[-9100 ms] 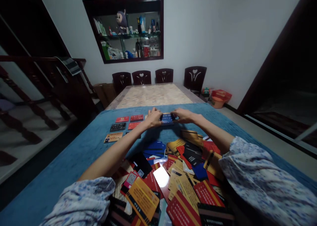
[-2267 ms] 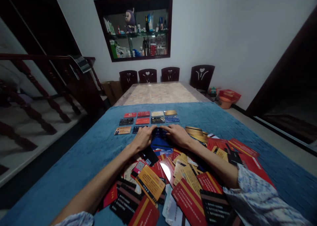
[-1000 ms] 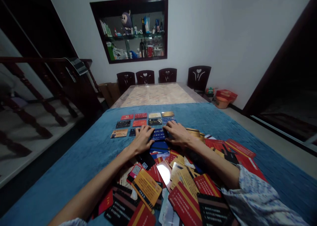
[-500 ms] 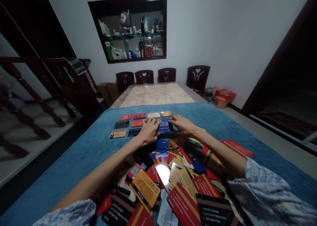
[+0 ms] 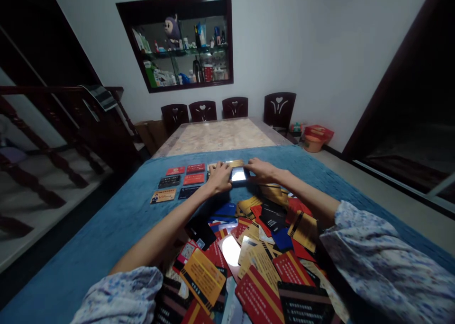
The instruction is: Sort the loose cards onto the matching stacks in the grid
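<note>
My left hand and my right hand hold a blue bank card between them, fingers closed at its left and right edges. Glare whitens most of its face. Rows of cards lie on the blue cloth: a red card, a black card, a tan card and a dark blue card are left of my hands. Just beyond the held card is a gold card. My left hand partly covers others in the rows. Nearer me spreads a jumbled pile of cards, including a yellow card.
The blue cloth covers the near part of a long table. Several dark chairs stand at its far end and side. A wooden railing runs along the left. An orange tub sits on the floor at right.
Both hands have moved slightly away from me with the blue card, up against the gold card. The card now catches glare. The camera view has shifted a little.
</note>
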Demonstrator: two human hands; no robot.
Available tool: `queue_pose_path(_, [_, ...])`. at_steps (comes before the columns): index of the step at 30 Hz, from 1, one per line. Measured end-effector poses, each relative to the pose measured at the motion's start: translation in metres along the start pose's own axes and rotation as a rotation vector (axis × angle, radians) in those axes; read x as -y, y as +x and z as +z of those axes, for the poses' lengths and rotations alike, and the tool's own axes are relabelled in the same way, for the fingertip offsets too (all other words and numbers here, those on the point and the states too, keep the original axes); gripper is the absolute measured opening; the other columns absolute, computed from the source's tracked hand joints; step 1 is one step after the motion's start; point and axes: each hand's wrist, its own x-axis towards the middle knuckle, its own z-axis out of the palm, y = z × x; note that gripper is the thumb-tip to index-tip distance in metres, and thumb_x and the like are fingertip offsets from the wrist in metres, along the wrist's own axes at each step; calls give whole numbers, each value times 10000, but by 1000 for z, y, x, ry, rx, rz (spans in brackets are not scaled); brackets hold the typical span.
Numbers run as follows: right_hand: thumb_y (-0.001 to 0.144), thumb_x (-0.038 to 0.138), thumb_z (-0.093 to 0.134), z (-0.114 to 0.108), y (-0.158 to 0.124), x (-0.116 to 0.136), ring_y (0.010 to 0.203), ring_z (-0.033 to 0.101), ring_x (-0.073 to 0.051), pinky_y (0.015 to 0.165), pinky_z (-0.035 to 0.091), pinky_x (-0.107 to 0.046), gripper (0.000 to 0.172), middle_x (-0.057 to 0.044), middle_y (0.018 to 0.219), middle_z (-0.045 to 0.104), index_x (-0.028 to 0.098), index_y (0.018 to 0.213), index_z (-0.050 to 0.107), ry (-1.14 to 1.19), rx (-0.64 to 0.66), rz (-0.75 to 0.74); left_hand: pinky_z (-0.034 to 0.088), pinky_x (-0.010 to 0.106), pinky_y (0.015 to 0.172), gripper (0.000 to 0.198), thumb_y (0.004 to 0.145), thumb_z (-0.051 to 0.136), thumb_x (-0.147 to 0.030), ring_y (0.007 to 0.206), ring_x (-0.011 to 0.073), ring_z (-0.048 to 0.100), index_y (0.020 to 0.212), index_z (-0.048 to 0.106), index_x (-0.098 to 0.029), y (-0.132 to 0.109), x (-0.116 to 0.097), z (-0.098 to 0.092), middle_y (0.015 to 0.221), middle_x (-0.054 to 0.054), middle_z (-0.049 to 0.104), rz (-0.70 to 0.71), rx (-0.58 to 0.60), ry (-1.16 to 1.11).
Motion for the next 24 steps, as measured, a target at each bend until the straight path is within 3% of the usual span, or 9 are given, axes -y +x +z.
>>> queue_pose_path(12, [818, 336, 685, 12, 35, -17, 1061, 623, -279, 784, 491, -278, 406, -158, 1187, 646, 171, 1187, 657, 16, 90, 39, 358, 588, 961, 358, 798, 571, -221, 1248, 358, 386, 1149, 617, -171, 31, 6, 13, 1301, 155, 546, -72, 87, -24])
queue_pose_path(24, [799, 296, 649, 20, 44, -19, 1021, 656, -256, 820, 492, -263, 460, -154, 1193, 671, 162, 1240, 648, 63, 158, 38, 348, 616, 1006, 382, 800, 588, -249, 1295, 371, 367, 1177, 630, -202, 44, 13, 26, 1343, 156, 525, -114, 187, -32])
